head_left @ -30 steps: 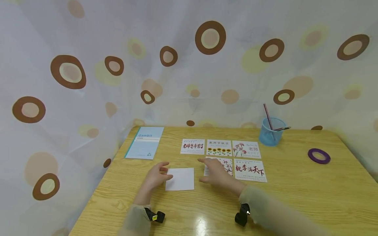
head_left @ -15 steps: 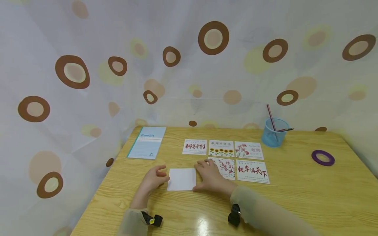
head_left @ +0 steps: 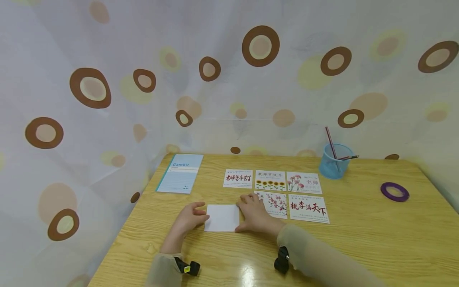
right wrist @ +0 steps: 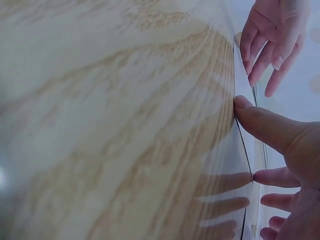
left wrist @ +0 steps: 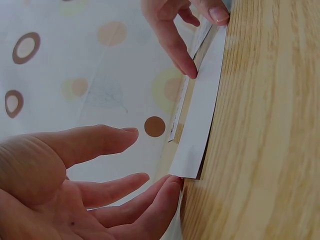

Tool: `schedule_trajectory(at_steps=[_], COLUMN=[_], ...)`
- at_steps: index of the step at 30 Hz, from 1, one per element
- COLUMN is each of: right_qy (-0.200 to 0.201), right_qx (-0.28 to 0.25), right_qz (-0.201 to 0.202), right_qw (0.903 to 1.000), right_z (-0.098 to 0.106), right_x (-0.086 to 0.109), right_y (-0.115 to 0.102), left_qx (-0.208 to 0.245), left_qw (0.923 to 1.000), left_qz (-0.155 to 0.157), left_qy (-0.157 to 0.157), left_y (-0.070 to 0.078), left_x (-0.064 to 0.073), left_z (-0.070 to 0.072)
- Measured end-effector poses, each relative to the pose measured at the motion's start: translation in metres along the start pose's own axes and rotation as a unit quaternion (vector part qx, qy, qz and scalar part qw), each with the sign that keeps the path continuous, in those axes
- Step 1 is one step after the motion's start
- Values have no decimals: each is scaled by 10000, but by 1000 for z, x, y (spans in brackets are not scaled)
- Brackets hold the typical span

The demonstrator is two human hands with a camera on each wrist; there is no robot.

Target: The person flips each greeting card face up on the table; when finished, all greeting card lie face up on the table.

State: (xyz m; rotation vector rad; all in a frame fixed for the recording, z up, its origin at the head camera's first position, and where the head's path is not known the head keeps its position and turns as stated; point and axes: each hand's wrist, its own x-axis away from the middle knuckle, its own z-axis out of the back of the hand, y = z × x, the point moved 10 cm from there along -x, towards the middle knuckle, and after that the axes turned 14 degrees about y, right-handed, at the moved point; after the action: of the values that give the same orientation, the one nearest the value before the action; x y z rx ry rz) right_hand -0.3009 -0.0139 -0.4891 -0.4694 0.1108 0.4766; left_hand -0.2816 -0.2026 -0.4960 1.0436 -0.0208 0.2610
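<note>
A blank white card (head_left: 222, 218) lies near the table's front, between the two hands. At its left edge is my left hand (head_left: 189, 218); in the left wrist view, fingertips (left wrist: 172, 182) touch the card's edge and the thumb is raised off it. My right hand (head_left: 255, 216) lies at the card's right side with fingers spread. The left wrist view shows the right thumb (left wrist: 219, 14) at the near corner and a fingertip (left wrist: 191, 70) at the far edge. Part of a blossom card (head_left: 274, 204) is hidden behind the right hand.
Several printed cards, including a sunflower card (head_left: 270, 180) and a red-lettered card (head_left: 309, 208), lie behind and right. A notebook (head_left: 179, 174) is at the back left. A blue mesh cup (head_left: 331, 167) holds pencils, and a purple ring (head_left: 385, 188) lies right.
My right hand has moved left and down from over the blossom card to the white card's right edge. The left hand has stayed by the left edge. The view has shifted slightly.
</note>
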Motion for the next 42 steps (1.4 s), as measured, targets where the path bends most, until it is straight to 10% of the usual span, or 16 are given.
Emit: schedule_trajectory(at_steps=[42], right_qy=[-14], right_qx=[-747], right_qz=[519], right_qw=[9959], right_z=[-5], right_x=[3], right_y=[-5], left_qx=[812], left_qw=[9961], left_qz=[110], left_qy=[331], left_y=[-1], left_x=[-8], left_z=[8])
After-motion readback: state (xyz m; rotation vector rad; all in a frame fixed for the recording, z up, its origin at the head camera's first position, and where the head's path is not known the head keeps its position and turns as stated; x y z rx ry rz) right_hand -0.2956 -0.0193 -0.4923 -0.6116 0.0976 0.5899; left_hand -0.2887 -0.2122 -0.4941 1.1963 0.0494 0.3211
